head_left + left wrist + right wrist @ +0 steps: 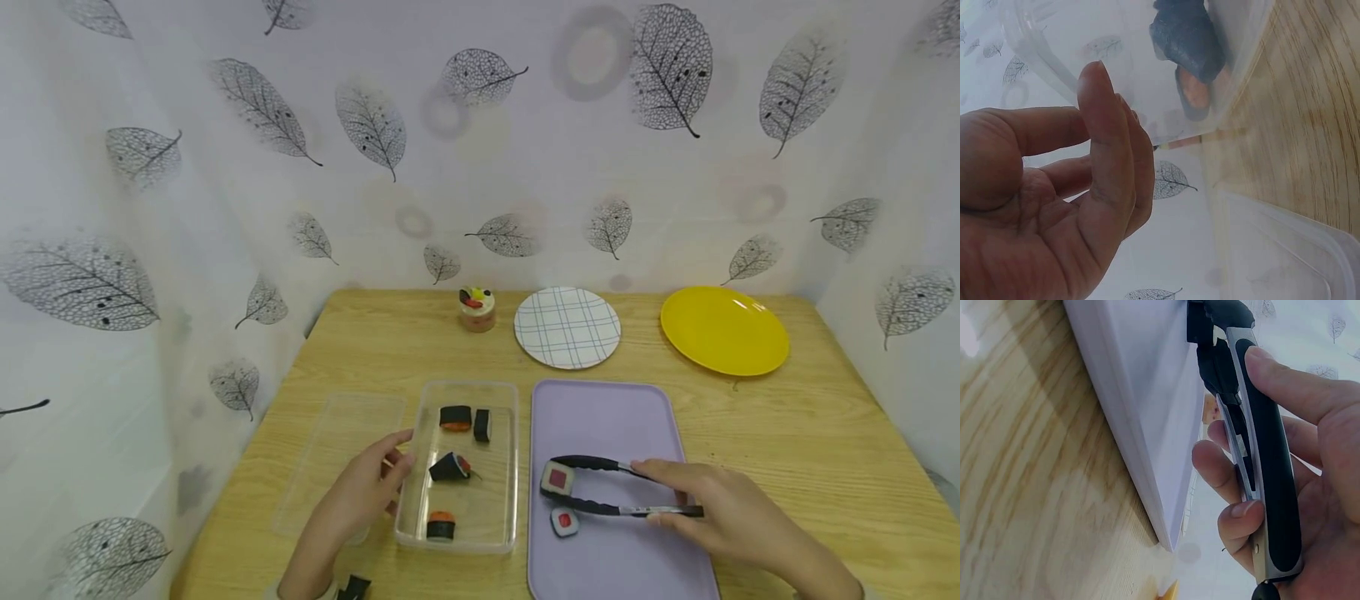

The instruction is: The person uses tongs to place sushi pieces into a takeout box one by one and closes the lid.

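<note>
My right hand (723, 504) holds black-and-silver tongs (1275, 462). The tong tips sit on either side of a toy sushi roll (557, 479) with a dark red centre, over the purple tray (607, 417). A smaller roll (565, 522) with a red centre lies just below it on the tray. My left hand (360, 492) is at the left side of a clear plastic box (491, 500), fingers loosely bent; whether they touch its wall I cannot tell. Inside the box are a hand roll (448, 467) and several black-wrapped sushi pieces, including one with an orange top (441, 526).
A clear lid (330, 450) lies left of the box, partly behind my left hand. Along the back stand a small fruit-topped cake cup (477, 311), a white checked plate (567, 328) and a yellow plate (723, 331). A dark object (354, 587) shows at the bottom edge.
</note>
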### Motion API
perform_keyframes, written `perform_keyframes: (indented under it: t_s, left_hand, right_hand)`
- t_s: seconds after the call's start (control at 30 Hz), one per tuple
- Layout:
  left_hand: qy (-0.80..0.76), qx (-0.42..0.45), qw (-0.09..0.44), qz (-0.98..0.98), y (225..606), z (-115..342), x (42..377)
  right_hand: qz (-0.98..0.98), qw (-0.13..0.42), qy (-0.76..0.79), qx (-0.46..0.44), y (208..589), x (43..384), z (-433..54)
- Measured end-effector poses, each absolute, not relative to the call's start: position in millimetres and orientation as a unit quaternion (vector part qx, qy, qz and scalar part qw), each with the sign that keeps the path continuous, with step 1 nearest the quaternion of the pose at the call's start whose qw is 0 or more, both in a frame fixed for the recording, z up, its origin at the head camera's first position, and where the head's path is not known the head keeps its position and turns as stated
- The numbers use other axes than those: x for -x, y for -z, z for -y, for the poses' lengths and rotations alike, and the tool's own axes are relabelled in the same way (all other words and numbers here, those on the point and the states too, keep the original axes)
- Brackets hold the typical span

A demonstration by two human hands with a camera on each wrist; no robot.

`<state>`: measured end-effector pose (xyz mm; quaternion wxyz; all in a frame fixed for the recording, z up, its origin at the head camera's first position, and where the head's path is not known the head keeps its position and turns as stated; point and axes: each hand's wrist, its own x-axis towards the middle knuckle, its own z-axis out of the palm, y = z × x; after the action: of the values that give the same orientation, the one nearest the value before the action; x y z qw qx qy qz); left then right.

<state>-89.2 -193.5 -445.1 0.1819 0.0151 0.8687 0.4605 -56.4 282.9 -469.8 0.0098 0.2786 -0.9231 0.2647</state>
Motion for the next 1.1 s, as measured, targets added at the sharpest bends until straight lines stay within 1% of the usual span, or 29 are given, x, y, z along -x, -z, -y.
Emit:
perform_keyframes:
  t_s: [0.1, 0.3, 0.47, 0.67, 0.87, 1.1]
  left_hand:
    - [-0.458, -0.012, 0.183, -0.870, 445, 193, 90]
    - [-0.451, -0.012, 0.184, -0.873, 445, 192, 89]
    - [-0.448, -0.017, 0.184, -0.874, 443, 191, 88]
    - [-0.439, -0.007, 0.179, -0.881, 443, 189, 89]
    - [-0.440, -0.004, 0.181, -0.880, 442, 189, 90]
    - [-0.443, -0.007, 0.179, -0.878, 441, 189, 89]
  right_hand:
    - [0.923, 0.022, -0.262, -0.281, 471, 56, -283]
    - [0.921, 0.071, -0.262, -0.280, 472, 55, -282]
    - [0.921, 0.096, -0.267, -0.265, 463, 59, -284]
    - [0.920, 0.097, -0.271, -0.267, 442, 74, -283]
    - [0.908, 0.105, -0.266, -0.306, 424, 91, -273]
    - [0.895, 0.078, -0.248, -0.364, 410, 110, -251]
